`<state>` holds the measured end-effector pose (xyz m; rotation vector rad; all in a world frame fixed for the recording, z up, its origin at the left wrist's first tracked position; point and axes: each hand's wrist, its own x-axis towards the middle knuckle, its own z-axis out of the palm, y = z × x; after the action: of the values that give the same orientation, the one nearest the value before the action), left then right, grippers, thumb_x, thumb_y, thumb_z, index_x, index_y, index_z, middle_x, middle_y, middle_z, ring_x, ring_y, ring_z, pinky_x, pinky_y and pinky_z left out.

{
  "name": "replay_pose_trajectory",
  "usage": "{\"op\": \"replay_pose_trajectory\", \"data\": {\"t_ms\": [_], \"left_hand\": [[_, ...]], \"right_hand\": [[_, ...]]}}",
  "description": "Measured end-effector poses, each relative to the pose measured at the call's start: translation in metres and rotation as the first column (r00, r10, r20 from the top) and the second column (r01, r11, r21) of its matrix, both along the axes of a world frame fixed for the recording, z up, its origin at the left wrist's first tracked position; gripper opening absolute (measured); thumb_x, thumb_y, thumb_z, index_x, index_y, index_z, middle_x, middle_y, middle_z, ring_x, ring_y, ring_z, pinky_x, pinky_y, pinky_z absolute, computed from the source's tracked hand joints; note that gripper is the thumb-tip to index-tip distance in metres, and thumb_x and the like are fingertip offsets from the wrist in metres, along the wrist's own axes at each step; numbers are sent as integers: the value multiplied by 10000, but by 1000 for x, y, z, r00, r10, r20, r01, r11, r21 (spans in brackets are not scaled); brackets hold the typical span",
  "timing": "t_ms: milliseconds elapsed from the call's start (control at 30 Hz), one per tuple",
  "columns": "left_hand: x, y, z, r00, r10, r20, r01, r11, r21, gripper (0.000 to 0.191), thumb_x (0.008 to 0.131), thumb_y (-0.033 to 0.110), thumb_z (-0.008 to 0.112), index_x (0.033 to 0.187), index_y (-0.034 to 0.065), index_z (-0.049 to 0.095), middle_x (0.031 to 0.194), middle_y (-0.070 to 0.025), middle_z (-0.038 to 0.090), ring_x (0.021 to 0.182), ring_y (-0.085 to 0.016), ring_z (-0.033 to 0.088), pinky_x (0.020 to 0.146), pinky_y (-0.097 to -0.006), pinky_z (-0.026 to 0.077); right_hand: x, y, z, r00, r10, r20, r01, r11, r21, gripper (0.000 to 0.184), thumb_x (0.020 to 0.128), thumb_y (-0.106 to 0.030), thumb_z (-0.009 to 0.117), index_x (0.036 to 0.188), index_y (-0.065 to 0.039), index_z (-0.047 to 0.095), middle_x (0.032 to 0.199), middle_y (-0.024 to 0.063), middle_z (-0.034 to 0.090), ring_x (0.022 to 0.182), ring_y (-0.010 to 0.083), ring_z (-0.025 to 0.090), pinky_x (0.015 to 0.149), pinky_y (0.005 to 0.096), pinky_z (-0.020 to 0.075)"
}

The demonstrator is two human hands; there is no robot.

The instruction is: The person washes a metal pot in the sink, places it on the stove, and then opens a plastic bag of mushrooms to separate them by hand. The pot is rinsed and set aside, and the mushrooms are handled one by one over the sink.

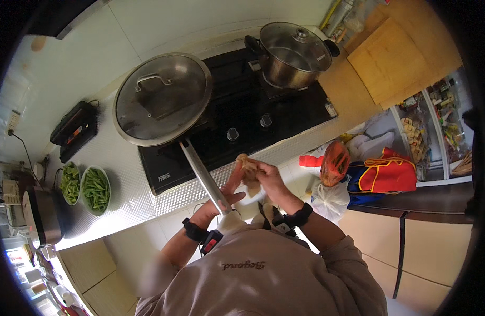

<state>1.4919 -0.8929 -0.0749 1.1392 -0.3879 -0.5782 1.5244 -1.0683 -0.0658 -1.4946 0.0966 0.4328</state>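
Note:
A crumpled tan cloth or paper (250,175) is pinched in the fingers of my right hand (272,179), past the counter's front edge. My left hand (226,193) lies partly under the metal handle (203,175) of a pan. Its thumb stands apart from the other fingers, and the fingertips come up against the crumpled piece. The pan sits on the left burner under a large glass lid (163,98) with a metal rim, which hides what is inside. A black gas cooktop (222,102) with two knobs lies beyond my hands.
At the back right stands a steel pot (292,75) with a glass lid. Two bowls of cut green beans (95,189) sit on the left counter near a black appliance (76,128). Wooden boards (388,59) lie right. Bags (333,197) and a red-and-blue cloth item (388,173) crowd the right side.

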Motion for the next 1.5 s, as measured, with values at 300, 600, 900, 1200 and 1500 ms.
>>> {"op": "replay_pose_trajectory", "data": {"t_ms": [300, 600, 900, 1200, 1500], "left_hand": [[-36, 14, -28, 958, 194, -213, -169, 977, 126, 559, 883, 180, 544, 1364, 48, 292, 1318, -119, 427, 1184, -237, 438, 1000, -365, 334], [-54, -40, -26, 742, 543, -393, -473, 840, 266, 502, 851, 143, 569, 1312, 55, 393, 1213, -110, 529, 1124, -218, 492, 958, -336, 362], [-52, -40, -21, 658, 650, -380, -563, 760, 325, 500, 838, 112, 588, 1293, 21, 403, 1162, -121, 551, 1119, -222, 496, 959, -337, 373], [-62, -31, -31, 629, 688, -361, -588, 725, 358, 542, 824, 270, 618, 1279, 45, 429, 1124, -107, 579, 1055, -212, 536, 904, -338, 403], [-62, -13, -18, 673, 678, -295, -545, 725, 422, 513, 842, 213, 582, 1297, 52, 406, 1161, -105, 545, 1110, -215, 496, 967, -354, 363]], "right_hand": [[169, -99, -18, 707, 363, 607, 339, 579, -741, 430, 803, -58, 554, 1216, -40, 435, 1164, 180, 512, 1085, 353, 477, 880, 421, 401], [275, -87, -94, 476, 661, 580, 304, 495, -814, 428, 861, -197, 521, 1229, 2, 426, 1192, 223, 481, 1133, 370, 443, 935, 466, 363], [264, -94, -66, 725, 633, 270, 286, 80, -955, 218, 770, -65, 513, 975, 8, 527, 884, 219, 582, 819, 384, 568, 678, 468, 480], [284, -96, -79, 266, 740, 618, 436, 479, -762, 406, 794, -67, 534, 1187, 19, 476, 841, 209, 617, 688, 373, 597, 546, 479, 498], [274, -83, -68, 762, 568, 312, 225, 220, -949, 311, 796, -47, 538, 1100, 15, 507, 856, 219, 604, 735, 375, 597, 637, 442, 512]]}}
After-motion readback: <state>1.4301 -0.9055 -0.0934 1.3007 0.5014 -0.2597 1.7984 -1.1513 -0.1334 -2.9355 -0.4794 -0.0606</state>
